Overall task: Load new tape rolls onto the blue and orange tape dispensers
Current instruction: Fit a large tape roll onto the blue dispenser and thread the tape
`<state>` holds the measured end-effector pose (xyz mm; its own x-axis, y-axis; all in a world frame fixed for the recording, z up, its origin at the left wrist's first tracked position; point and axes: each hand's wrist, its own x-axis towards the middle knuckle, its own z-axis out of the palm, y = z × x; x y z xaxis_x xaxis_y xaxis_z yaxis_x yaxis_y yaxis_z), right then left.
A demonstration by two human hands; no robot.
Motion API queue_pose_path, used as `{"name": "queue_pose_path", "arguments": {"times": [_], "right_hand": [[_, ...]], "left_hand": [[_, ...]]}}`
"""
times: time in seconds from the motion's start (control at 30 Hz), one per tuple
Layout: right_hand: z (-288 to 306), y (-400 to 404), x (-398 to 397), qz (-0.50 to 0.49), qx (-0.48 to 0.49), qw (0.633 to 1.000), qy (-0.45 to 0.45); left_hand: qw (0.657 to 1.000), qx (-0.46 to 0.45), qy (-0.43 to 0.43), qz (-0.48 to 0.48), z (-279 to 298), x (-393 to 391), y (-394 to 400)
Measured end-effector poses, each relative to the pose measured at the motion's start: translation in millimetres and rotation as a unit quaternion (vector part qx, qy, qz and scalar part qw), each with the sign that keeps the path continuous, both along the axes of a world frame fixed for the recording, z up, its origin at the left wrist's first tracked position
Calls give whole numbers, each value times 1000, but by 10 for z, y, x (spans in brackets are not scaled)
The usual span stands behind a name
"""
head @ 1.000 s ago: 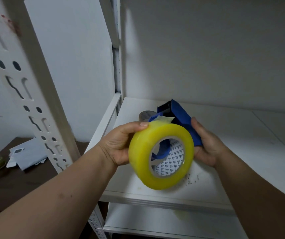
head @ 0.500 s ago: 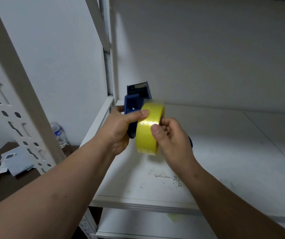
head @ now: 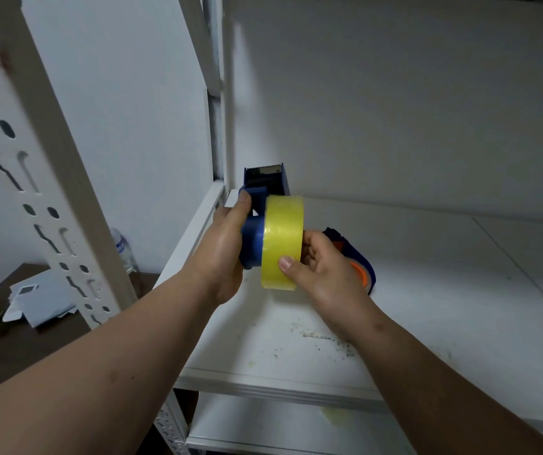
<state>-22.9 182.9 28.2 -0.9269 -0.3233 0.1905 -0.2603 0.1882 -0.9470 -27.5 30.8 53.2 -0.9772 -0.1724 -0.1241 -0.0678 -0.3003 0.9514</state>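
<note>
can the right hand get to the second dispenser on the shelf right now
Probably not yet: the right hand is gripping the yellow tape roll. The second dispenser lies on the shelf just behind that hand with nothing between, so once it lets go the way looks free.

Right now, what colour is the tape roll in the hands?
Translucent yellow tape roll, clearest in the head view.
</note>
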Motion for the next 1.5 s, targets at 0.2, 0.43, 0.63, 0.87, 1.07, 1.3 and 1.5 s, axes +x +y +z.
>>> {"name": "queue_pose_path", "arguments": {"times": [0.2, 0.43, 0.63, 0.87, 1.07, 1.3, 1.5], "right_hand": [[-46, -65, 40, -26, 67, 996, 44], [-80, -162, 93, -43, -44, 998, -25], [-74, -161, 15, -51, -22, 998, -31], [96, -79, -246, -161, -30, 986, -11], [281, -194, -383, -152, 38, 985, 72], [325, -281, -380, -147, 88, 980, 97], [293, -293, -391, -159, 112, 975, 110]], "left_hand": [[998, 23, -16, -51, -18, 33, 75], [998, 12, 21, -57, -141, 69, 53], [999, 0, 25, -21, -243, 82, 47], [999, -28, 35, -6, -265, 57, -7], [993, -107, 41, 0, -243, 104, -17], [993, -116, 14, 28, -201, 184, -5], [997, -57, -18, -51, -210, 226, -127]]}}
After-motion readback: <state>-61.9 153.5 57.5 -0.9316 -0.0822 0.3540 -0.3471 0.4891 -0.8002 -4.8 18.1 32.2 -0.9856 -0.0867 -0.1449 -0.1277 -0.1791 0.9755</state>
